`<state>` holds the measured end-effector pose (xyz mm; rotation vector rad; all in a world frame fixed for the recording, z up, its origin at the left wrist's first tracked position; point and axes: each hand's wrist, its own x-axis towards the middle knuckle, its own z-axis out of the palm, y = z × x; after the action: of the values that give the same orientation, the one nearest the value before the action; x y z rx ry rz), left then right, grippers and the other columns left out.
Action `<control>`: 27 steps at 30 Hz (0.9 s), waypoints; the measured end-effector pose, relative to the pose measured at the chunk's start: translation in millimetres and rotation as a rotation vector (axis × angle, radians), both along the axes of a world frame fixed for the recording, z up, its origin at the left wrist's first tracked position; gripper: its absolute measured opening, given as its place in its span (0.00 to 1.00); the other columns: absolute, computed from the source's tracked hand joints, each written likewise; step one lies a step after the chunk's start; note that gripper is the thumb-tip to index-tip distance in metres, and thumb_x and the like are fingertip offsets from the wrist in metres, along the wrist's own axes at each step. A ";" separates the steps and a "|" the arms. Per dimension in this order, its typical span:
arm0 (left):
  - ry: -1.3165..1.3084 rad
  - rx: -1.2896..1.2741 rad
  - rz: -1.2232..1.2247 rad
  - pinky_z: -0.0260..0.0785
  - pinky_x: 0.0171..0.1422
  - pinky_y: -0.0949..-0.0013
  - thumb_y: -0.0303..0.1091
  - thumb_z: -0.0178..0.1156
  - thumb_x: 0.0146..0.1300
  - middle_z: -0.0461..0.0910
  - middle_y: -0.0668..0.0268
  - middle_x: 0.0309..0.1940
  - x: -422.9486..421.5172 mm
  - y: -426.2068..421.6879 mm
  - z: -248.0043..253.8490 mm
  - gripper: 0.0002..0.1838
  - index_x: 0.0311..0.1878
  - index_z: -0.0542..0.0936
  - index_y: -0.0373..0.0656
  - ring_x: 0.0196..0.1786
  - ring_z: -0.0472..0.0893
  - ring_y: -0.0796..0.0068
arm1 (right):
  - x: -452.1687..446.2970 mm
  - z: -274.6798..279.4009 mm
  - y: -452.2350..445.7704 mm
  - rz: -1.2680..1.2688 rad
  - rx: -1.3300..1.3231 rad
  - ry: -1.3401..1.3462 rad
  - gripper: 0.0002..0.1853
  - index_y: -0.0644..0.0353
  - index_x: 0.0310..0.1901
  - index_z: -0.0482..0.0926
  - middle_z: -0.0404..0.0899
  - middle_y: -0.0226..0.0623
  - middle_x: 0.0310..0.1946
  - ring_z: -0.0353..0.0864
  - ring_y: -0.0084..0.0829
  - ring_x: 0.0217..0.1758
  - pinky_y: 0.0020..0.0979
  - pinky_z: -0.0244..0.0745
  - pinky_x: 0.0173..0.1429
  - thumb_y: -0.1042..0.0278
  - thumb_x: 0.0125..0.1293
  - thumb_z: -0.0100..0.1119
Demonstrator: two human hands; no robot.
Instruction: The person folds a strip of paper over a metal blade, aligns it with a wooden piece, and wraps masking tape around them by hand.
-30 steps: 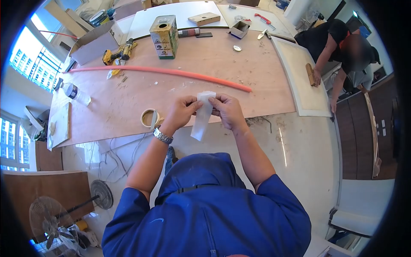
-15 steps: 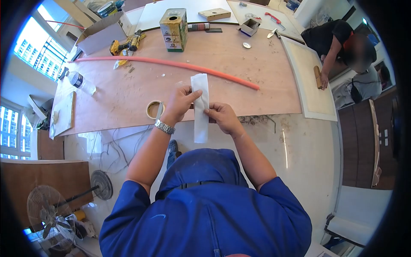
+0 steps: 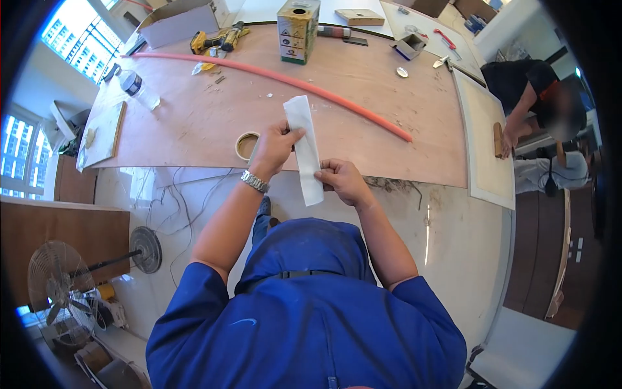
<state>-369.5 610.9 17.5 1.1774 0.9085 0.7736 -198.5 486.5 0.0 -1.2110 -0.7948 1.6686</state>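
A long white strip (image 3: 304, 152), like paper or cloth, is stretched between my hands over the near edge of the wooden board. My left hand (image 3: 274, 149) pinches its left side near the upper part, thumb on top. Lower down, my right hand (image 3: 344, 181) grips the right edge between thumb and fingers. The strip leans, its upper end tipped to the left. Just left of my left hand, a roll of tape (image 3: 247, 146) lies on the board (image 3: 188, 129). A silver watch is on my left wrist.
A pink tube (image 3: 291, 82) crosses the board. Behind it are a metal can (image 3: 298, 32), a yellow drill (image 3: 219, 39) and a box (image 3: 181, 24). A bottle (image 3: 139, 89) lies left. Another person (image 3: 534, 97) works at a pale panel (image 3: 484, 139) on the right. A fan (image 3: 61, 279) stands lower left.
The strip was held short and partly folded; now it is extended and tilted. My right hand has moved down along it. The view has shifted, and the co-worker's hand remains by the wooden block.
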 end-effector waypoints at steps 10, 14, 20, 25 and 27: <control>-0.187 -0.116 0.575 0.80 0.43 0.68 0.27 0.60 0.68 0.83 0.63 0.39 -99.4 -9.8 -30.2 0.11 0.51 0.80 0.34 0.37 0.83 0.74 | -40.4 -42.7 22.4 0.297 -0.104 -0.068 0.10 0.69 0.46 0.80 0.83 0.37 0.34 0.85 0.27 0.33 0.27 0.83 0.39 0.73 0.67 0.62; -0.140 -0.081 0.632 0.80 0.44 0.68 0.25 0.60 0.68 0.83 0.63 0.40 -144.8 -19.8 -22.2 0.10 0.50 0.79 0.33 0.38 0.83 0.75 | -62.3 -49.0 48.5 0.349 -0.133 -0.344 0.07 0.66 0.39 0.82 0.83 0.36 0.27 0.83 0.25 0.27 0.25 0.79 0.32 0.70 0.66 0.62; -0.044 -0.108 0.641 0.79 0.41 0.69 0.25 0.60 0.68 0.83 0.63 0.39 -173.3 -30.4 -35.9 0.09 0.48 0.79 0.33 0.37 0.83 0.75 | -104.8 -61.6 112.6 0.041 -0.024 -0.642 0.16 0.66 0.33 0.82 0.81 0.39 0.22 0.80 0.29 0.22 0.31 0.75 0.29 0.58 0.61 0.67; -0.098 -0.162 0.596 0.78 0.40 0.69 0.25 0.60 0.67 0.84 0.64 0.37 -169.4 -35.3 -35.1 0.07 0.46 0.80 0.34 0.36 0.82 0.76 | -131.0 -83.8 151.2 0.078 -0.096 -0.922 0.25 0.66 0.34 0.80 0.84 0.48 0.28 0.84 0.43 0.33 0.40 0.78 0.39 0.45 0.56 0.69; -0.103 -0.177 0.556 0.79 0.41 0.69 0.26 0.60 0.68 0.84 0.64 0.37 -170.9 -35.6 -39.9 0.07 0.47 0.80 0.34 0.36 0.83 0.76 | -139.3 -80.5 156.4 0.082 -0.141 -1.003 0.26 0.65 0.38 0.79 0.84 0.49 0.35 0.85 0.44 0.40 0.41 0.78 0.44 0.45 0.56 0.69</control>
<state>-540.5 575.3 -22.4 0.7223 1.2096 1.1600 -337.8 642.9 -80.6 -2.1756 -1.3298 1.1133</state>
